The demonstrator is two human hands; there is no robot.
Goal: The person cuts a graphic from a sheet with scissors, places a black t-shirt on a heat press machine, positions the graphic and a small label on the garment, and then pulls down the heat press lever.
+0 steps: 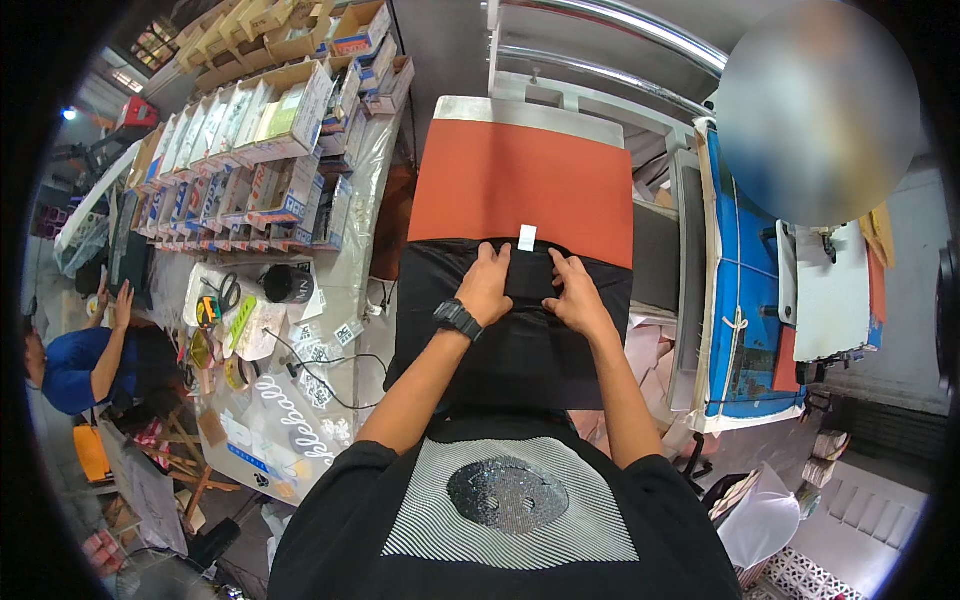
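A black garment [470,360] is spread over the near part of an orange pad [520,180] on a flat board. A small white tag [527,238] stands out at the garment's far edge, between my hands. My left hand [486,288] lies on the cloth left of the tag, fingertips at that edge and thumb apart from the fingers. To the right, my right hand [577,298] rests on the cloth, its fingers bent a little and spread from the thumb. Between the two hands the fabric is slightly wrinkled. A black watch [458,320] is on my left wrist.
Left stands a table with cardboard boxes [290,120], scissors [229,291], a tape roll [241,373] and a black cable [325,385]. Metal rails [610,75] run behind the board. A blue-covered board [745,300] is on the right. Another person [80,365] works at far left.
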